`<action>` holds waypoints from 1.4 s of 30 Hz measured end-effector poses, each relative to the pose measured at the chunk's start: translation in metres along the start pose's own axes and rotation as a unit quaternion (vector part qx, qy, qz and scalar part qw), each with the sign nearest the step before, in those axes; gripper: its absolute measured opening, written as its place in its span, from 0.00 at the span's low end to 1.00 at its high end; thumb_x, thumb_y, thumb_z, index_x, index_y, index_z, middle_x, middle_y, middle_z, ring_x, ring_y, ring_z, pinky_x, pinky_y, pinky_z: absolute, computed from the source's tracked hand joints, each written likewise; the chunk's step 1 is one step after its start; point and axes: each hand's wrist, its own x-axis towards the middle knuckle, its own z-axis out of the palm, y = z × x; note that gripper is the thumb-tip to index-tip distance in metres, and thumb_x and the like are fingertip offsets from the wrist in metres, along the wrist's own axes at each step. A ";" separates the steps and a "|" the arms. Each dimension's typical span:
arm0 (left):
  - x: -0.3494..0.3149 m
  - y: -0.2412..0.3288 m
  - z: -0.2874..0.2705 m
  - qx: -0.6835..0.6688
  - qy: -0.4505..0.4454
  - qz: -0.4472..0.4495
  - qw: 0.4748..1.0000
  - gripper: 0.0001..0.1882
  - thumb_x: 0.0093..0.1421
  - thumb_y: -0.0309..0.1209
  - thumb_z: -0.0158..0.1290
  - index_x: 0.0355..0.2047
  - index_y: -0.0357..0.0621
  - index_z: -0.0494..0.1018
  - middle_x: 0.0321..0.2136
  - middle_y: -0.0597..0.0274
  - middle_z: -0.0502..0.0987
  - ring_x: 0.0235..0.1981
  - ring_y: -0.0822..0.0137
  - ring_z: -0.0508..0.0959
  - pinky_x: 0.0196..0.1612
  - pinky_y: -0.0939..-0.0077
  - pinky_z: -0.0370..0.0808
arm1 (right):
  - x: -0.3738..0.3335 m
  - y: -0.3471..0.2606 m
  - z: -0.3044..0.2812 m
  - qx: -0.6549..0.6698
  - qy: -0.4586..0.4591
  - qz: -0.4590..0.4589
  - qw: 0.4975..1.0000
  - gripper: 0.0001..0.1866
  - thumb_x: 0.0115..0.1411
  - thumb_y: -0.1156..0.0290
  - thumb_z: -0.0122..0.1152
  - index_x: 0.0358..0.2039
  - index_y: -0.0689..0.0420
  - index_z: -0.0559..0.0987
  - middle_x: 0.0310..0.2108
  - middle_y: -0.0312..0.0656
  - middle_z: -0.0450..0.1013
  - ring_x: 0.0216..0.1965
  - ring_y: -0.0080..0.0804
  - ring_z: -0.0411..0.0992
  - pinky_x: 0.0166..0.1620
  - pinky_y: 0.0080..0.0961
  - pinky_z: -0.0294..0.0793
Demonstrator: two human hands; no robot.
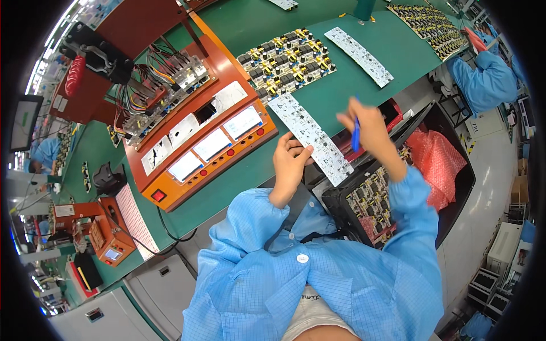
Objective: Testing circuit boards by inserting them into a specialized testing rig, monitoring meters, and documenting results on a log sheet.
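Observation:
My left hand [288,167] grips the edge of a long white circuit board [310,132], thumb on top and fingers beneath. The board slants over the bench's front edge, its small printed parts facing up. Slightly smeared by motion, my right hand [371,133] is closed round a blue pen [356,135], to the right of the board and apart from it. Farther back, another white circuit board strip [359,57] lies on the green bench [318,102]. Several boards with black and yellow components [287,62] are grouped just beyond the held board.
An orange test fixture [196,153] with small screens, wires and a red-handled clamp [75,75] stands at left. Below my right arm, a black crate [335,203] holds more boards, beside pink bubble wrap [435,165]. A co-worker's blue sleeve [483,82] shows at far right.

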 end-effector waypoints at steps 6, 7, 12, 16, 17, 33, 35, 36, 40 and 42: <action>-0.003 0.001 0.001 0.025 -0.010 -0.002 1.000 0.32 0.55 0.21 0.55 0.56 0.27 0.54 0.38 0.51 0.70 0.36 0.67 0.76 0.31 0.78 0.79 | 0.147 0.043 0.027 -0.140 0.112 -0.443 0.879 0.18 0.50 0.68 0.63 0.36 0.59 0.65 0.31 0.43 0.69 0.33 0.44 0.71 0.34 0.37 0.72; -0.004 0.002 0.000 0.032 -0.009 -0.001 0.999 0.32 0.55 0.21 0.56 0.56 0.27 0.54 0.39 0.51 0.70 0.36 0.67 0.76 0.31 0.78 0.79 | 0.157 0.039 0.029 -0.160 0.007 -0.430 0.889 0.19 0.49 0.67 0.64 0.36 0.58 0.65 0.30 0.42 0.69 0.33 0.44 0.71 0.35 0.36 0.73; -0.007 0.004 -0.003 0.035 -0.001 0.003 0.999 0.32 0.54 0.22 0.56 0.56 0.27 0.55 0.39 0.52 0.70 0.36 0.68 0.76 0.31 0.78 0.79 | 0.171 0.025 0.021 -0.273 -0.083 -0.457 0.842 0.19 0.48 0.68 0.63 0.35 0.59 0.64 0.27 0.44 0.68 0.30 0.43 0.72 0.29 0.36 0.73; -0.014 0.005 -0.004 0.021 0.006 0.006 1.000 0.31 0.54 0.21 0.56 0.56 0.28 0.55 0.39 0.53 0.70 0.35 0.69 0.75 0.31 0.78 0.79 | 0.155 0.027 0.006 -0.219 -0.132 -0.394 0.883 0.18 0.49 0.70 0.61 0.34 0.59 0.63 0.24 0.47 0.70 0.29 0.45 0.73 0.26 0.41 0.71; -0.014 0.004 -0.006 0.012 0.010 0.002 1.000 0.31 0.54 0.21 0.56 0.56 0.28 0.55 0.39 0.53 0.70 0.35 0.69 0.75 0.30 0.78 0.79 | 0.148 0.029 0.003 -0.154 -0.153 -0.331 0.918 0.17 0.51 0.69 0.60 0.34 0.59 0.62 0.24 0.49 0.71 0.30 0.46 0.73 0.26 0.43 0.70; 0.026 -0.004 0.003 0.188 0.023 0.209 0.959 0.39 0.54 0.22 0.54 0.61 0.26 0.44 0.49 0.36 0.66 0.47 0.55 0.74 0.37 0.73 0.79 | 0.034 0.042 0.040 0.198 0.051 -0.116 0.972 0.09 0.59 0.75 0.53 0.31 0.57 0.60 0.25 0.45 0.66 0.27 0.36 0.67 0.32 0.29 0.67; 0.013 0.013 0.008 0.200 0.031 0.147 0.968 0.42 0.53 0.26 0.56 0.62 0.26 0.44 0.57 0.30 0.55 0.56 0.46 0.65 0.48 0.62 0.73 | 0.044 0.031 0.031 0.093 0.060 -0.174 0.978 0.08 0.59 0.75 0.53 0.32 0.57 0.62 0.26 0.48 0.67 0.28 0.44 0.69 0.31 0.33 0.68; 0.010 0.016 0.005 0.327 0.030 0.230 0.916 0.43 0.52 0.28 0.57 0.62 0.27 0.44 0.59 0.29 0.49 0.59 0.42 0.60 0.53 0.59 0.66 | 0.053 0.017 0.023 -0.005 0.063 -0.151 0.986 0.08 0.58 0.74 0.53 0.34 0.57 0.63 0.26 0.48 0.67 0.29 0.48 0.69 0.31 0.37 0.69; 0.001 0.032 0.031 0.533 -0.032 0.345 0.772 0.46 0.45 0.40 0.62 0.63 0.45 0.53 0.64 0.40 0.44 0.65 0.38 0.44 0.59 0.36 0.48 | 0.134 0.044 0.019 -0.101 0.099 -0.244 0.960 0.11 0.55 0.72 0.55 0.37 0.56 0.65 0.27 0.50 0.68 0.32 0.53 0.70 0.33 0.42 0.70; 0.007 0.023 0.046 0.618 -0.099 0.389 0.676 0.48 0.40 0.48 0.64 0.62 0.60 0.56 0.65 0.46 0.46 0.65 0.39 0.45 0.50 0.17 0.44 | 0.191 0.070 0.024 -0.107 0.127 -0.355 0.920 0.13 0.52 0.75 0.56 0.37 0.57 0.64 0.27 0.50 0.68 0.32 0.54 0.70 0.33 0.43 0.70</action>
